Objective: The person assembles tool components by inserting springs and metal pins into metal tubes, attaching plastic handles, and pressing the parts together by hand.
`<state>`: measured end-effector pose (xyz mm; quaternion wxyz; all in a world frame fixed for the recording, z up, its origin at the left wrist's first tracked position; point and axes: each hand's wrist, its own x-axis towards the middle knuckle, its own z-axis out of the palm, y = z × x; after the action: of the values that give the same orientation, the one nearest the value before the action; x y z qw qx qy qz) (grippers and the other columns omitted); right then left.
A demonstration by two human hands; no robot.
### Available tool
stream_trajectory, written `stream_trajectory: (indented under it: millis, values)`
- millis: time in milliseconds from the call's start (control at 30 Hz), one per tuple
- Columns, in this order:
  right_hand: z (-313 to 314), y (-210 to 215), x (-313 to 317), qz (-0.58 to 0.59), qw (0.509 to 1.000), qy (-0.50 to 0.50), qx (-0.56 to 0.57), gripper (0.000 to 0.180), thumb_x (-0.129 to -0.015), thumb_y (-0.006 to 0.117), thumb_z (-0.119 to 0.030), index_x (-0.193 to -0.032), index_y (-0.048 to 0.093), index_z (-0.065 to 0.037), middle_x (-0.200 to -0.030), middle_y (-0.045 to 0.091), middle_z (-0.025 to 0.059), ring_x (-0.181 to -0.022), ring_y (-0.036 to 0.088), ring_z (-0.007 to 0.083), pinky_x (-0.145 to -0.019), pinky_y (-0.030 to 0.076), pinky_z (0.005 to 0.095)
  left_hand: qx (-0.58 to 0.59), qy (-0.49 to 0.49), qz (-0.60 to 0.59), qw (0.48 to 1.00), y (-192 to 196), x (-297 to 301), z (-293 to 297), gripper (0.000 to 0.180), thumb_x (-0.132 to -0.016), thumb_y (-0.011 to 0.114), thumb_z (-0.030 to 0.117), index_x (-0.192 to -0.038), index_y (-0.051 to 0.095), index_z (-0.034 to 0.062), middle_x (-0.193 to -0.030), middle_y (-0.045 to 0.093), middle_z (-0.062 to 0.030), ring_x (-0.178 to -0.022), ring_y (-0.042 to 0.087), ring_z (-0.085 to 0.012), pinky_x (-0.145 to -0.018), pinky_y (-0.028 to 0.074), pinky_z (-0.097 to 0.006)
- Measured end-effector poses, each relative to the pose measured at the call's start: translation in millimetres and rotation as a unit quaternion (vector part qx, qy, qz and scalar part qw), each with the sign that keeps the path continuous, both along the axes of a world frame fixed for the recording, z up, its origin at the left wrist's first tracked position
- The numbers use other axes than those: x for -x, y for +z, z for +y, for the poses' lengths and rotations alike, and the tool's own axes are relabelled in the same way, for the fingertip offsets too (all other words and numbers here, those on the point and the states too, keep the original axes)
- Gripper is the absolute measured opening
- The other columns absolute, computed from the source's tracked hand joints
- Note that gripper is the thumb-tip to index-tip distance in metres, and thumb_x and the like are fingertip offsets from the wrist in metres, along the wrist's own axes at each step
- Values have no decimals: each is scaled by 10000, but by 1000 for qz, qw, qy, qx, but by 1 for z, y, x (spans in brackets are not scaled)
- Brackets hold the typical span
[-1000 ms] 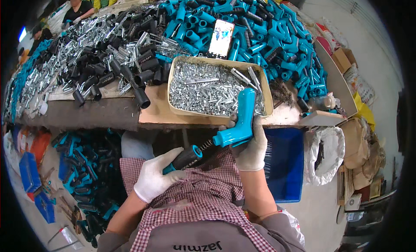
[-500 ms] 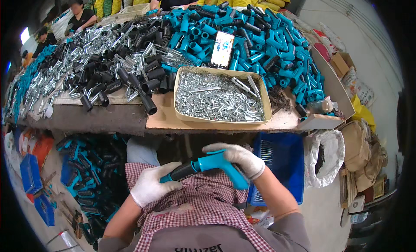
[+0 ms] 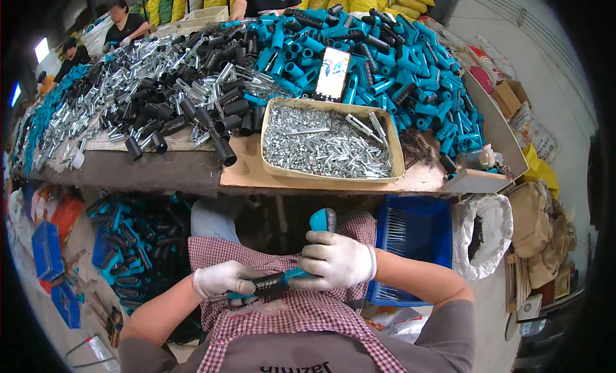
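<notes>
Above my lap I hold a teal and black pistol-shaped plastic tool body (image 3: 269, 285) in both gloved hands. Its rounded teal end sticks up beyond my right hand (image 3: 337, 260), whose fingers wrap round the teal part. My left hand (image 3: 224, 280) is closed on the other end, by the black sleeve. A bit of teal shows under the left fingers. The gloves hide much of the piece, so I cannot tell how its parts join.
On the bench ahead stand a cream tray (image 3: 333, 174) of small metal pins and a phone (image 3: 332, 74), before a heap of teal housings (image 3: 410, 65). Black sleeves and metal tubes (image 3: 160, 84) pile leftward. A blue bin (image 3: 414, 232) is at my right, finished-looking teal-black pieces (image 3: 128, 244) at my left.
The tool body has been turned, its curved teal end swinging from the lower right to point up and away. My right hand moved down and left round it; my left hand dropped slightly.
</notes>
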<state>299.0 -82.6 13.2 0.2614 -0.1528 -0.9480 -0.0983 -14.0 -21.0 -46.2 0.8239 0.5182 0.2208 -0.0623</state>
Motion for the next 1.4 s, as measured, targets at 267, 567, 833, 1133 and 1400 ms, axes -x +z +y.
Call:
stream_trajectory:
  millis: [267,567,833,1133,1400]
  values:
    - [-6,4,-3,227,525,-218,791,429,-907,730,-238,-1279,670,-32,-925,716,92,-789,688,197,-751,590,345,-736,25,79,672,53,-16,-20,593,-761,809,397,-1269,677,121,-824,694,-94,-696,702,-230,-593,540,-348]
    - [-12,13,7,37,905,-153,396,420,-803,729,-177,-1212,694,-84,-840,670,125,-752,685,321,-680,559,403,-595,9,2,804,52,-8,-4,557,-836,774,332,-1317,651,79,-943,738,-138,-733,720,-221,-619,557,-306]
    - [-5,22,8,-91,994,22,53,406,-792,659,-191,-1176,681,-60,-807,610,48,-693,629,210,-607,492,347,-185,-28,51,981,35,-5,8,525,-841,719,213,-1324,659,18,-941,726,-94,-703,663,-126,-677,571,-291]
    - [-3,10,6,360,403,-89,837,693,-969,628,-441,-1435,509,58,-1192,653,179,-860,695,229,-750,579,309,-792,-36,84,604,89,-14,11,482,-856,732,419,-1247,601,170,-748,644,-121,-657,676,-345,-557,532,-440]
    - [8,7,6,556,669,-109,481,626,-1078,411,-434,-1378,543,99,-1412,578,256,-1326,554,359,-1157,374,439,-629,-106,134,759,78,-6,7,374,-838,738,350,-1119,680,110,-866,721,-175,-841,724,-362,-737,581,-446]
